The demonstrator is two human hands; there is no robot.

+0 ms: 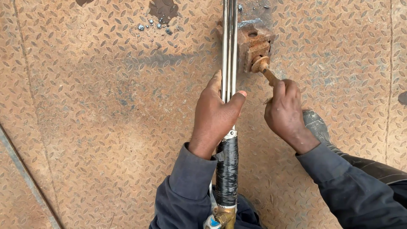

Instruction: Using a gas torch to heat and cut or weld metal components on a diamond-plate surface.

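on the rusty chequered steel floor (85,127), a cutting torch (229,63) lies lengthwise away from the viewer, its three bright metal tubes running up to a rusty block (253,42) that sits against a scorched patch of plate. the left hand (216,116) is wrapped round the tubes just above the black-taped handle (227,169), thumb across them. the right hand (284,112) is closed on a rusty screw handle (265,70) with a round washer-like end, which meets the block's side. judging by the burn marks and the grey spatter beads (152,25) nearby, some cutting or heating looks done here; no flame shows, and the screw handle is in the grip at the block. no packages, labels or signs are visible anywhere; brass fittings (224,217) show at the bottom edge.
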